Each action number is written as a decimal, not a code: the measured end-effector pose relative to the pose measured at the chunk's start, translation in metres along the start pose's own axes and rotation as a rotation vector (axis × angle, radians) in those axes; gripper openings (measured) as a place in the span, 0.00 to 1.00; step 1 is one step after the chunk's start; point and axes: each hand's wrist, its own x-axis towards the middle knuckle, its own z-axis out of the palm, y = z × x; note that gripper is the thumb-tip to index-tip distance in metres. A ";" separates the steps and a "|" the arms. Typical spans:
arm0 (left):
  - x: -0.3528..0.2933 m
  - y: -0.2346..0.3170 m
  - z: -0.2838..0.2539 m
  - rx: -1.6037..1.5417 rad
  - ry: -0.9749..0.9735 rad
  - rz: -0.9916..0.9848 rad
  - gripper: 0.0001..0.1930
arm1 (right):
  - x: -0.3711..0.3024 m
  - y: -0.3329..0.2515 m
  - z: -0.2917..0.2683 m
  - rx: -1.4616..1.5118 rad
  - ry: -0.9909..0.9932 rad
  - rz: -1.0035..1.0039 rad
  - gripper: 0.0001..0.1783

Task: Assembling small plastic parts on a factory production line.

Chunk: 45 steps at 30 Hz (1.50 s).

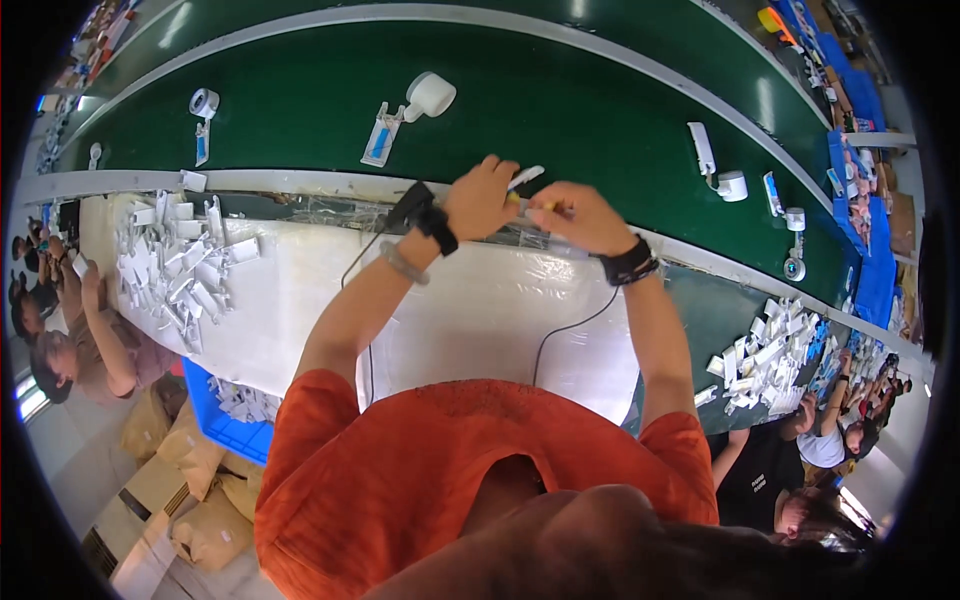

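Note:
Over the near edge of the green conveyor, my left hand (480,200) and my right hand (585,218) work close together, fingers closed. A small white plastic part (525,177) sticks out beyond my left fingertips, and a bit of yellow shows there. My right fingers pinch at the same spot, from the right; what lies between them is too small to name. Just beyond, on the belt, lies a white round-headed plastic assembly (432,95) joined to a flat piece with a blue strip (380,140).
Similar white assemblies (704,148) lie along the conveyor belt (560,100). Piles of white parts stand at left (185,262) and right (770,355). A blue crate (235,432) sits lower left, near brown sacks (212,535). Cables run from both wristbands; people work on both sides.

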 end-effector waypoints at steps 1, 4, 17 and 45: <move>-0.012 0.003 0.001 -0.057 -0.011 0.010 0.24 | -0.005 0.004 0.008 0.126 -0.054 0.069 0.10; -0.044 0.020 -0.009 -0.094 0.009 0.078 0.21 | -0.028 0.005 0.031 0.284 -0.167 0.057 0.09; -0.128 0.110 -0.029 -1.074 -0.209 -0.408 0.16 | -0.119 -0.046 0.103 -0.456 0.762 -0.355 0.08; -0.214 0.200 -0.042 -1.048 -0.036 -0.212 0.18 | -0.221 -0.098 0.159 -0.405 0.828 -0.639 0.16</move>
